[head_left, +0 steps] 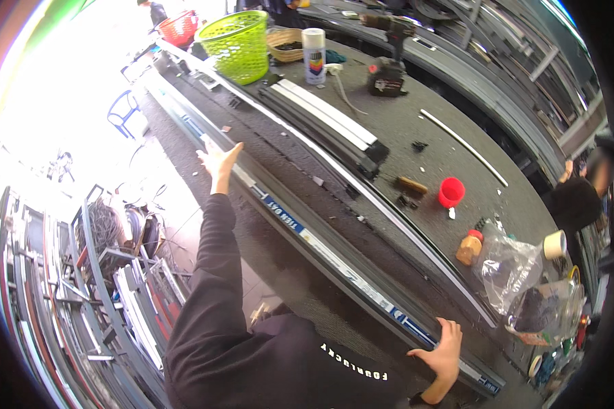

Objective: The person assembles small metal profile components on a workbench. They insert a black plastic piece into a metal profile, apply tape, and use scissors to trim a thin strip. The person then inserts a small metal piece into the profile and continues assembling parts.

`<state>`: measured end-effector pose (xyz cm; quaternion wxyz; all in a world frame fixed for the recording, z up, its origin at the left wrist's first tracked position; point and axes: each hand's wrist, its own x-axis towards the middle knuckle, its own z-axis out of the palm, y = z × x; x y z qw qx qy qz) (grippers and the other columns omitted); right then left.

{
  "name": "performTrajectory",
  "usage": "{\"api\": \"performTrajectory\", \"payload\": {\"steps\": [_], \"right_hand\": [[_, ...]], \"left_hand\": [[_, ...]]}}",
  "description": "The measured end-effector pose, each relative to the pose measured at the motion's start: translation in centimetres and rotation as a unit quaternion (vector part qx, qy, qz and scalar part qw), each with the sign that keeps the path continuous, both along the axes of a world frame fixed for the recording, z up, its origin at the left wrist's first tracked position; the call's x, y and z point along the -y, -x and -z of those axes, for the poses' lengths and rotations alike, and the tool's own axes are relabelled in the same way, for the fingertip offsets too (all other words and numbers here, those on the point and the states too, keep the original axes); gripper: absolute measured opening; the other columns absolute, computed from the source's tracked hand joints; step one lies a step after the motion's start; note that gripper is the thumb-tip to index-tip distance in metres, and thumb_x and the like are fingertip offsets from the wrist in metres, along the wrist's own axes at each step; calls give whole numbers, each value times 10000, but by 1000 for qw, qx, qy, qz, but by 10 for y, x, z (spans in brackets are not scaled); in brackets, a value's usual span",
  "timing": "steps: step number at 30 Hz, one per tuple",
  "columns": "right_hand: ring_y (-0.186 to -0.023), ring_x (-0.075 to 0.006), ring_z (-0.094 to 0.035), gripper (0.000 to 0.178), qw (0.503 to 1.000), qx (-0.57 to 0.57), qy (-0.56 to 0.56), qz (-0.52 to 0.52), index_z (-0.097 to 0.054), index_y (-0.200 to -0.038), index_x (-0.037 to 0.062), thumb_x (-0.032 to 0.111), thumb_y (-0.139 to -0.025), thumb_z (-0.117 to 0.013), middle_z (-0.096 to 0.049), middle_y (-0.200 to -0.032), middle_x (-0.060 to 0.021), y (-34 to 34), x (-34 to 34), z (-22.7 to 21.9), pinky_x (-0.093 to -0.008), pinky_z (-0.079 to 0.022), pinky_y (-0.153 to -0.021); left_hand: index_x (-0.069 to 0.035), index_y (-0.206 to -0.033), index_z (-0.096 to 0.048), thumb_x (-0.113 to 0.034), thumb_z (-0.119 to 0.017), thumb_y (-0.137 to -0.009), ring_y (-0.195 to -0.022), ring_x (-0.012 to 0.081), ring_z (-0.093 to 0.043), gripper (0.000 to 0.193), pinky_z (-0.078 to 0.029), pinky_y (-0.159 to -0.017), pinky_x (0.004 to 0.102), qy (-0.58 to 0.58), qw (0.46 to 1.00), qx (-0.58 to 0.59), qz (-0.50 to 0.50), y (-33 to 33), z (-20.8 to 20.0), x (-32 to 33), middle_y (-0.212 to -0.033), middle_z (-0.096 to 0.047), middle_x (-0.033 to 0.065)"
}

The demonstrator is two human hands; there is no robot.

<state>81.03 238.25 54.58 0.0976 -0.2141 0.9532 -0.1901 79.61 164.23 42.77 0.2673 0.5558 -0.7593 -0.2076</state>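
Observation:
A long dark metal profile (334,260), with blue and white printed film along it, runs diagonally over the workbench (389,146) from far left to near right. My left hand (218,160) is at its far half, fingers spread and thumb out to the side. Close to its near end is my right hand (445,351), also open, with the thumb held apart from the fingers. Both hands appear to rest against the profile; neither is wrapped round it. Beyond it lies a thinner, pale-edged strip (389,208), roughly parallel.
Farther back are white-topped bars (327,112), a green basket (235,51), a spray can (314,58) and a cordless drill (389,58). A red cup (451,193), a clear plastic bag (508,269) and a tape roll (554,244) lie rightward. Racked profiles (54,293) stand left. Another person (580,201) is at right.

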Motion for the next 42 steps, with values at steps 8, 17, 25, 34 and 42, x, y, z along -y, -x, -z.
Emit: {"api": "performTrajectory", "payload": {"steps": [8, 17, 25, 34, 42], "right_hand": [[-1049, -381, -580, 507, 964, -250, 52, -70, -591, -1184, 11, 241, -789, -811, -628, -1107, -189, 116, 129, 36, -467, -439, -918], [-909, -334, -650, 368, 918, -382, 104, -19, -597, -1033, 40, 8, -714, -778, -669, -1017, -129, 76, 125, 16, -425, -486, -787], [-993, -347, -632, 481, 986, -132, -61, 82, -652, -1030, 75, 37, -579, -814, -640, -1066, -117, -26, 77, -95, -448, -461, -887], [-782, -346, -639, 191, 957, -276, -55, 76, -710, -918, 65, 140, -744, -685, -676, -846, -127, -95, 2, -44, -440, -487, -748], [-885, -371, -610, 253, 977, -184, 8, 110, -654, -865, 72, 49, -616, -693, -648, -912, -137, -132, -25, 30, -448, -471, -773]], "left_hand": [[-60, -1591, -196, -756, -587, -821, -1498, 510, 130, 1108, 90, -1185, 615, 35, 998, 54, 9, 14, -35, -52, -1585, 58, 408], [-48, -1471, -353, -472, -617, -960, -917, 382, -705, 715, -585, -740, 443, -456, 602, -624, 201, 128, -71, 4, -1155, -657, 231], [-53, -1056, -529, -378, -659, -963, -731, 251, -651, 362, -551, -627, 365, -361, 584, -693, 220, 59, -150, -72, -898, -635, 131], [-42, -1205, -417, -285, -685, -901, -516, 149, -495, 472, -479, -436, 340, -317, 752, -569, 101, -71, -93, -105, -713, -431, -3], [34, -1066, -555, -277, -611, -924, -672, 306, -691, 347, -575, -660, 439, -257, 913, -308, 73, -136, -13, -148, -799, -680, 174]]}}
